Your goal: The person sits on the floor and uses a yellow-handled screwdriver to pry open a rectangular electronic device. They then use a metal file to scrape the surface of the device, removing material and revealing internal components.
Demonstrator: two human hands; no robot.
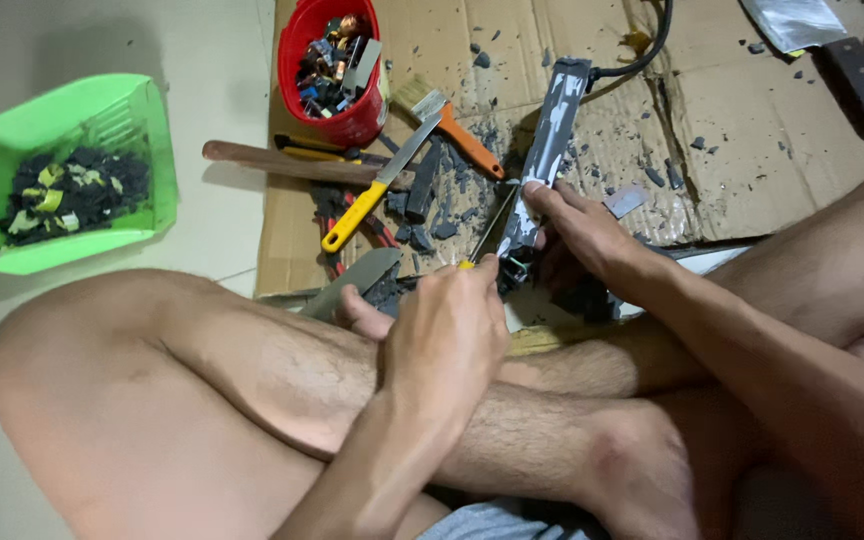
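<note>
Head view: left hand [444, 325] is fisted tight around a yellow-handled tool [482, 240]; only a sliver of yellow shows at the top of the fist, and its thin dark metal shaft runs up to the long narrow grey-black electronic unit [544, 150]. Right hand [577, 232] lies over the lower end of that unit, fingers spread along its edge, pinning it to the brown corrugated cardboard sheet [732, 130] on the floor. The unit's surface is scuffed, patchy grey and white; a black cable [652, 45] leaves its far end. Dark grey chips and crumbs litter the cardboard around it. Just left of it: a yellow-handled putty knife [377, 190], an orange-handled paintbrush [452, 125] and a brown wooden stick [287, 163]. Behind those, a red plastic cup [337, 65] packed with small mixed components. Well apart on the pale tile, a green plastic basket [62, 165] holds dark and yellow scraps.
</note>
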